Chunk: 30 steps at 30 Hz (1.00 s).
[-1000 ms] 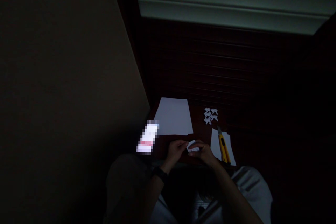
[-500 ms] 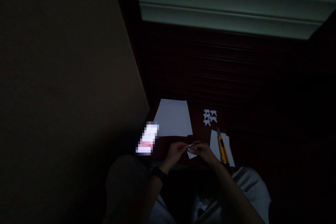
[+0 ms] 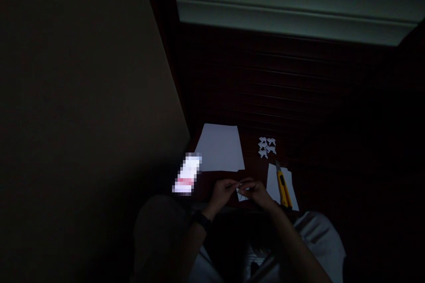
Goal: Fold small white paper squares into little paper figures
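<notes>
A small creased piece of white paper (image 3: pixel 242 196) is between my two hands at the front of the dark table. My left hand (image 3: pixel 224 190) pinches its upper left edge with the fingertips. From the other side my right hand (image 3: pixel 255 191) grips the same paper, fingers bent over its top and covering much of it. Close to the right hand lies a yellow utility knife (image 3: pixel 284 190), blade out, resting on a small stack of white paper (image 3: pixel 272 181). The dim light hides the finer folds.
Larger white sheets (image 3: pixel 221 148) lie at the back left of the table. Beside them is a lit, blurred-out phone (image 3: pixel 187 174). Several small folded paper pieces (image 3: pixel 267 147) sit grouped at the back right. A wall (image 3: pixel 133 75) rises on the left, a slatted panel (image 3: pixel 265 70) behind.
The fingers of my right hand have shifted slightly over the paper, with both hands staying in place. The whole view has moved a little; the other things lie as before.
</notes>
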Each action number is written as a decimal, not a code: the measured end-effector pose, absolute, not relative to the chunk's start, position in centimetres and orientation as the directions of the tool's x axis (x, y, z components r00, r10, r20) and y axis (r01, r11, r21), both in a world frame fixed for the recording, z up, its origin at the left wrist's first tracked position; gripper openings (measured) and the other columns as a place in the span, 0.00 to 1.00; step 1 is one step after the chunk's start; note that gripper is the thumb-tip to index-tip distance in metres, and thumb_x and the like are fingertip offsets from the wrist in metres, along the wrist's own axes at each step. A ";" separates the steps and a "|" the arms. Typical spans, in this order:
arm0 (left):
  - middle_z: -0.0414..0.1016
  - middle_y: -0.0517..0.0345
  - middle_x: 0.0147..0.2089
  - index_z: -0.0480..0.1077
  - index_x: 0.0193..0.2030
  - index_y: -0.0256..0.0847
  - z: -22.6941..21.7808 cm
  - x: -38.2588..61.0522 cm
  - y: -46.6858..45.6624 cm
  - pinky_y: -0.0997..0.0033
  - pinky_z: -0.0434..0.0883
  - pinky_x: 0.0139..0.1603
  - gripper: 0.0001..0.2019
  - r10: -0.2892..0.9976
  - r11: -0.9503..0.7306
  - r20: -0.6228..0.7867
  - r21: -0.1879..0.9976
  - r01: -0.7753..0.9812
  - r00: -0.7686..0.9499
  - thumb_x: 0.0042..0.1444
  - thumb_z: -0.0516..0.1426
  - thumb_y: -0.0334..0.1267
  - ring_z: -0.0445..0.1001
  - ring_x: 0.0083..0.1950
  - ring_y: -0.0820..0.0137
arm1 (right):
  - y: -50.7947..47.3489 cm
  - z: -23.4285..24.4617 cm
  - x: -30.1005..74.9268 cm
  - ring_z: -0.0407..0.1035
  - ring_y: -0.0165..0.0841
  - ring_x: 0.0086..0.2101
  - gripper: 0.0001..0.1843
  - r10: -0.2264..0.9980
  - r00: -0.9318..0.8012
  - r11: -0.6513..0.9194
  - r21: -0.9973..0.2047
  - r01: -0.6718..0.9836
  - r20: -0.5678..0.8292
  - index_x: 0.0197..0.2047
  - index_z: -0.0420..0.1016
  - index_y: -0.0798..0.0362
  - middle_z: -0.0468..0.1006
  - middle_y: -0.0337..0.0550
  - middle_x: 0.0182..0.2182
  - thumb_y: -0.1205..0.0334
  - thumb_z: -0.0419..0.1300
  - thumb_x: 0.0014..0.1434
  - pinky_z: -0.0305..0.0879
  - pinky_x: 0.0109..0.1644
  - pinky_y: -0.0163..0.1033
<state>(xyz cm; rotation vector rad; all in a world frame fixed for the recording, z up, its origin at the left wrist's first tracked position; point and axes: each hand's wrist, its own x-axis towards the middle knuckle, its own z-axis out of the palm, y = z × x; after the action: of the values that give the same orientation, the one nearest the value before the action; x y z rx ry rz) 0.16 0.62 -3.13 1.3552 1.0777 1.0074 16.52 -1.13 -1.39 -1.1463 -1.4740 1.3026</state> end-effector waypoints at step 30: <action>0.77 0.50 0.37 0.75 0.36 0.37 -2.8 0.1 0.2 0.69 0.69 0.39 0.14 0.968 -0.020 -0.002 0.996 0.085 0.252 0.49 0.56 0.44 0.74 0.38 0.64 | -1.8 -2.2 16.0 0.65 0.32 0.29 0.12 0.998 -0.016 0.068 -0.931 0.360 0.066 0.33 0.71 0.52 0.72 0.39 0.28 0.54 0.60 0.48 0.60 0.33 0.35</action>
<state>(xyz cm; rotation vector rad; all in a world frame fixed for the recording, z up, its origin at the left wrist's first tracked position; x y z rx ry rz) 0.07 0.24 -2.82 1.3889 1.0748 0.9830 15.96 -1.77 -2.24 -1.4182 -1.5092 0.9632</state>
